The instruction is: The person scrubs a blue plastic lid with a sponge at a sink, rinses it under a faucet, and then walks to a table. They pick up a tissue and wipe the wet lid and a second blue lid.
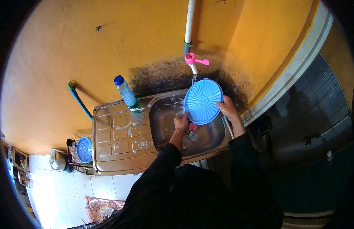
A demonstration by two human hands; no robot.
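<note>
A round blue plastic lid or plate with radiating ridges [203, 101] is held tilted over the metal sink basin [161, 128]. My left hand [180, 124] grips its lower left edge. At its right edge, my right hand [227, 108] has the thumb and fingers closed on the rim. Water runs from the white tap spout with a pink handle [190, 58] beside the upper left rim. Below the blue piece, a small red and whitish item [193, 127] lies in the basin, partly hidden.
A bottle with a blue cap [126, 92] stands on the drainboard [119, 160], which has foam spots. Left of the sink are a blue ridged round piece [85, 150] in a rack and a pot [57, 160]. A blue hose [82, 104] hangs by the wall.
</note>
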